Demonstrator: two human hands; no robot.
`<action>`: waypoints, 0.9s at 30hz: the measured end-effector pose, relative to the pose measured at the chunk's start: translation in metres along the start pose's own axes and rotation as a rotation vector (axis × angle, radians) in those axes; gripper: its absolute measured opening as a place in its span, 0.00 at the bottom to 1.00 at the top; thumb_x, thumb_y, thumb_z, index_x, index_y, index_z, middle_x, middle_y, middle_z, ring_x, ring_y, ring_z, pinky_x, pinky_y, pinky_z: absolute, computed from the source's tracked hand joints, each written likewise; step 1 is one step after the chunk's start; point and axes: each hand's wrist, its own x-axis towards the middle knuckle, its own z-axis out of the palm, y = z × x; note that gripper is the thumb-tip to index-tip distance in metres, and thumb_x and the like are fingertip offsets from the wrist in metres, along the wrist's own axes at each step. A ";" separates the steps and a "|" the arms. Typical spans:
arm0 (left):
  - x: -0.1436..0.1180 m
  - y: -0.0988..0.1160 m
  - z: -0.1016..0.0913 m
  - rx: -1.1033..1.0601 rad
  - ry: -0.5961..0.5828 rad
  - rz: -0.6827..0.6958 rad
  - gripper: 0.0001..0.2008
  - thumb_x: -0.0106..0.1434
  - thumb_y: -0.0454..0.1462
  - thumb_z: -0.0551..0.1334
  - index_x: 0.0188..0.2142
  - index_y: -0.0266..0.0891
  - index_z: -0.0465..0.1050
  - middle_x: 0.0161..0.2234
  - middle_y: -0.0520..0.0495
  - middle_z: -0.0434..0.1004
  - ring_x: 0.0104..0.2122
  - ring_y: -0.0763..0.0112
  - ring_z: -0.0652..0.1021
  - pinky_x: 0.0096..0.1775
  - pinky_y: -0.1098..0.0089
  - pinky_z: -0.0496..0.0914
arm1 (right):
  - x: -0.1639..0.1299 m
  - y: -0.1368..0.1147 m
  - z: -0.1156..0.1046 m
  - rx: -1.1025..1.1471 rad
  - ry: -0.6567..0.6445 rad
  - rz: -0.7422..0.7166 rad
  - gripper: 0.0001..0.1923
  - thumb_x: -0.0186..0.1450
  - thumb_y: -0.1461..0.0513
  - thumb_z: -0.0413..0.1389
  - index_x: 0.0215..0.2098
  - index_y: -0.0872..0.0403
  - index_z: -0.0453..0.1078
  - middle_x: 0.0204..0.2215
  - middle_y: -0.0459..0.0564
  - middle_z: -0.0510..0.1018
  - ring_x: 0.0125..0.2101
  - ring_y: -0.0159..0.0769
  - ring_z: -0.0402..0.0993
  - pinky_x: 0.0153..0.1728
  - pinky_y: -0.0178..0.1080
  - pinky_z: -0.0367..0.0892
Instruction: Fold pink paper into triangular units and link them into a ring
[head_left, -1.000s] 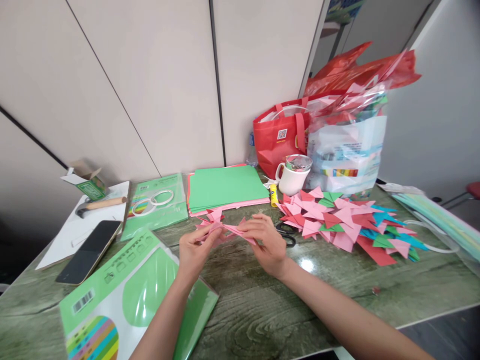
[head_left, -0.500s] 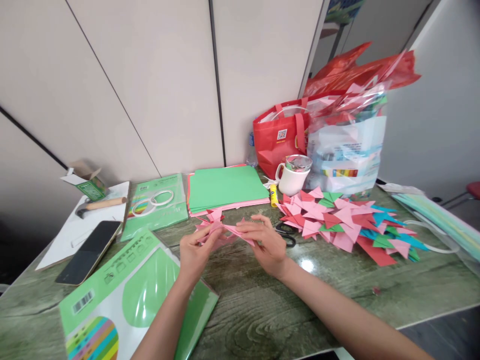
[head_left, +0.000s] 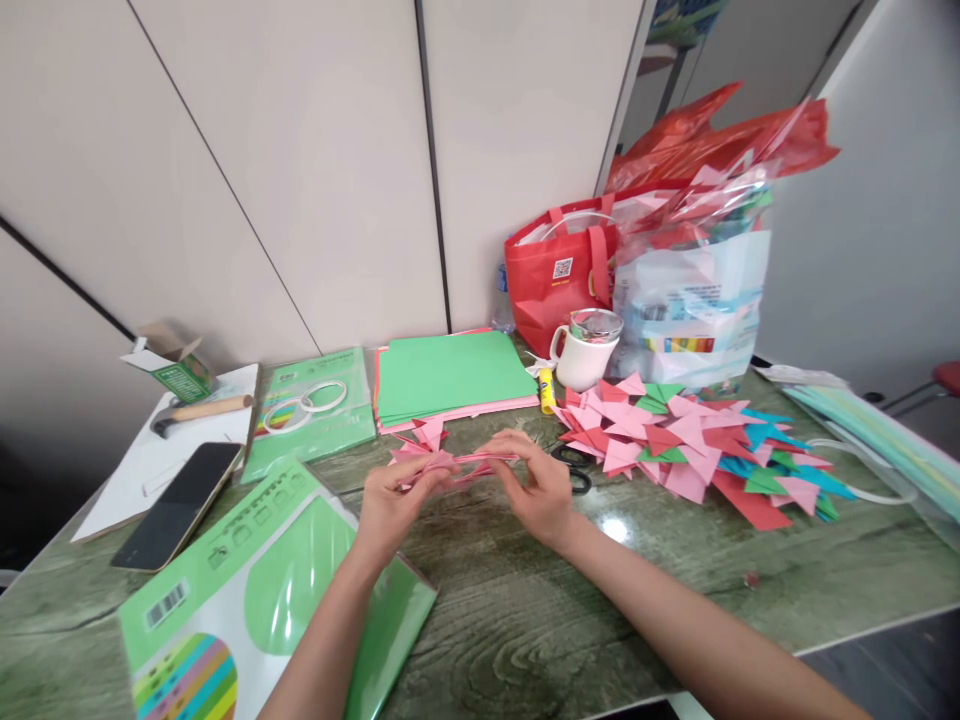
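Both hands have tipped the pink folded paper piece (head_left: 457,464) flatter than it stood a second ago, so that it now shows nearly edge-on, and the right hand has slid a little nearer the left. At the desk's left edge lie a hammer (head_left: 199,410) on a white sheet, a dark phone (head_left: 178,503) and, towards the near left corner, a green paper pack (head_left: 247,590). Two tape rings (head_left: 304,401) rest on another green pack beside it, and a stack of green sheets (head_left: 454,375) sits at the back edge of the desk (head_left: 525,620). Just in front of that stack, above the middle of the desk, the left hand (head_left: 390,505) pinches the left end of the pink piece between thumb and fingertips, fingers narrow and closed on it. The right hand (head_left: 540,490) grips the right end the same way, fingers curled around the paper. More pink pieces (head_left: 429,433) lie just behind the held one. Thin folded paper like this should be very light, springy along its creases and easy to crumple or tear, so a light pinch at the folded ends or along a crease looks safest. Scissors (head_left: 574,470) lie just beside the right hand, then a white mug (head_left: 589,352), a red bag (head_left: 559,280) and a heap of coloured paper triangles (head_left: 697,445) towards the right edge.
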 end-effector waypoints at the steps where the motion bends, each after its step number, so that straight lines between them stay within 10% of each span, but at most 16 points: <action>1: 0.000 0.001 0.000 0.012 -0.006 -0.006 0.07 0.54 0.36 0.61 0.29 0.39 0.79 0.25 0.49 0.80 0.25 0.68 0.77 0.29 0.73 0.71 | -0.001 0.000 0.000 -0.002 0.008 0.032 0.13 0.58 0.71 0.53 0.40 0.52 0.66 0.31 0.48 0.76 0.35 0.35 0.73 0.40 0.42 0.69; 16: -0.005 0.001 0.010 -0.045 -0.074 -0.113 0.08 0.54 0.38 0.61 0.26 0.37 0.78 0.24 0.50 0.79 0.26 0.68 0.77 0.30 0.73 0.69 | -0.001 -0.001 0.001 -0.013 -0.029 0.156 0.19 0.60 0.66 0.54 0.50 0.52 0.61 0.36 0.52 0.75 0.37 0.37 0.72 0.40 0.41 0.68; 22: -0.004 -0.001 0.009 -0.025 -0.071 -0.136 0.11 0.55 0.40 0.60 0.26 0.36 0.78 0.23 0.47 0.79 0.25 0.67 0.76 0.28 0.73 0.68 | 0.003 -0.003 0.002 0.016 0.019 0.219 0.02 0.58 0.64 0.55 0.28 0.53 0.66 0.25 0.47 0.71 0.33 0.36 0.69 0.38 0.40 0.66; 27: -0.004 0.000 0.008 -0.011 -0.122 -0.140 0.11 0.54 0.41 0.61 0.25 0.36 0.78 0.21 0.48 0.79 0.25 0.67 0.76 0.29 0.73 0.68 | 0.003 -0.006 0.005 0.066 0.019 0.284 0.06 0.57 0.63 0.56 0.24 0.53 0.64 0.20 0.43 0.68 0.29 0.33 0.69 0.43 0.42 0.64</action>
